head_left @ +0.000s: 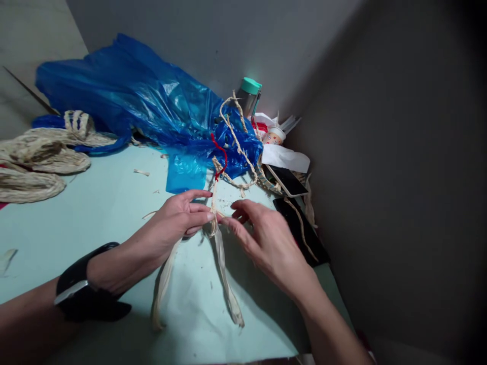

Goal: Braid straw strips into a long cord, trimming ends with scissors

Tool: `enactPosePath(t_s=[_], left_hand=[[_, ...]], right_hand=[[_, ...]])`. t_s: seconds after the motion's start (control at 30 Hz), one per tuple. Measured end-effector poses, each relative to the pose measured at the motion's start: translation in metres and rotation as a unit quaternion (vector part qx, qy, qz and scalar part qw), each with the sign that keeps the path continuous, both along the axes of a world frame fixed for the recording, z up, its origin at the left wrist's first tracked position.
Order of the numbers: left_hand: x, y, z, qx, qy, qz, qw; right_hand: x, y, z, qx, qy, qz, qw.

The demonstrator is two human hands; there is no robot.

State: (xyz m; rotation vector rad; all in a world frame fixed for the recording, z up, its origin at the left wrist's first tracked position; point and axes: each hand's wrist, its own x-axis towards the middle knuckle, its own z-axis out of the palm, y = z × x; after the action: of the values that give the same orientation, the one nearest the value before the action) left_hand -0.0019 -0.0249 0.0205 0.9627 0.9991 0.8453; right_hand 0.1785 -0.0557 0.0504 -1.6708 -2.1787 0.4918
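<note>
Pinching the strips [222, 263] right where they turn into twisted cord [238, 147], the left hand [178, 218] has thumb + fingertips clamped on that join, approx. mid-desk, a bit toward the right edge. Right hand [266, 238] sits just beside it, fingers spread and loose, index tip meeting the fibre next to the pinch. Thumb is hidden, so can't tell if it grips. Hands are close together, nearly touching at the tips.

Long axis runs near-to-far. Two flat loose ends trail from the pinch toward the near edge, splayed apart. The finished cord goes the other way, up toward the far right corner, then loops over the bag [144, 101]. So the join lies between both hands, w/ the left one on it and the right one a touch to its right.

Red thread [221, 152] is tied on the cord just beyond the hands. The bag, blue plastic, fills the far side of the desk [95, 213]. Behind it in the far right corner: bottle [249, 96] w/ green cap, cup [274, 136], white paper [287, 158]. A phone [287, 181] lies along the right edge, and a dark flat item [304, 228] is near it, partly under the right wrist. Fibre bundles [34, 162] are piled at the left edge, well apart. Black watch [81, 286] on the left wrist.
</note>
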Motion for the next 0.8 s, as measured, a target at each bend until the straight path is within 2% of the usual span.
enactPosePath(t_s=[0.1,0.23,0.4,0.57,0.67,0.73,0.8], left_hand=[[-0.001,0.002,0.000,-0.008,0.007,-0.010,1.000],[0.001,0.001,-0.002,0.001,0.033,-0.021,0.999],[0.005,-0.002,-0.006,0.011,0.086,0.008,0.996],[0.008,-0.005,-0.008,0.015,0.095,0.030,0.995],[0.008,-0.007,-0.003,0.005,0.095,0.029,0.995],[0.008,-0.008,0.001,-0.011,0.087,0.025,0.996],[0.008,-0.008,0.004,-0.025,0.070,0.026,0.997]], right_hand=[[0.001,0.001,-0.003,-0.062,-0.005,0.050,0.997],[0.002,-0.001,-0.001,-0.044,-0.010,0.039,0.998],[-0.011,-0.009,0.000,-0.062,-0.003,0.021,0.998],[-0.032,-0.020,-0.015,-0.023,-0.024,0.037,0.999],[-0.039,-0.024,-0.023,-0.011,-0.116,0.053,0.992],[-0.039,-0.024,-0.024,0.005,-0.168,0.063,0.984],[-0.035,-0.023,-0.021,0.020,-0.162,0.086,0.983]])
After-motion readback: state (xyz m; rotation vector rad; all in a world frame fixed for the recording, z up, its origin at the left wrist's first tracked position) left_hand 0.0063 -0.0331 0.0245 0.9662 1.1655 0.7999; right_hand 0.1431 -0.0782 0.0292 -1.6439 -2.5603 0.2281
